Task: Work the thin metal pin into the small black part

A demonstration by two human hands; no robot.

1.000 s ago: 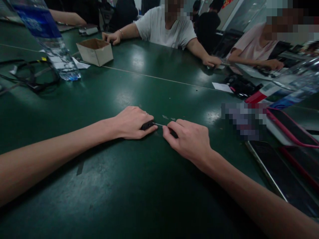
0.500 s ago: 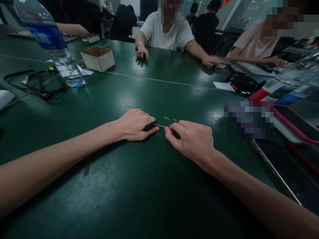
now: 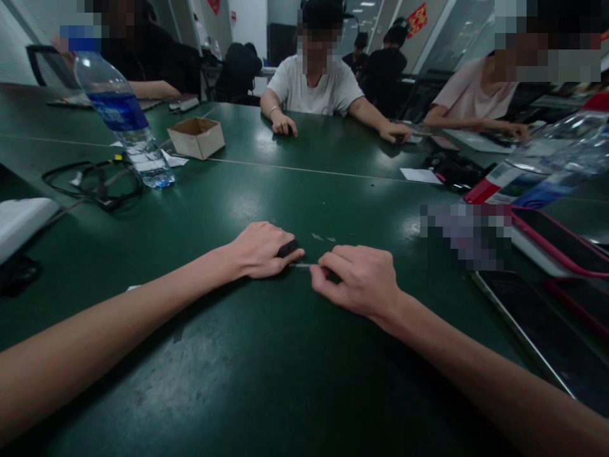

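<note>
Head view: thin rod (image 3: 300,265) has shifted from black block (image 3: 288,248)'s end to below it, frame centre; likely disengaged. Left grip (image 3: 264,251) pinches block, right grip (image 3: 360,277) rod.

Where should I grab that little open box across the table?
Probably by the top edge of a wall facing us, reaching from above: the little box stands upright with its top open, so fingers could go inside and a thumb outside.
</note>
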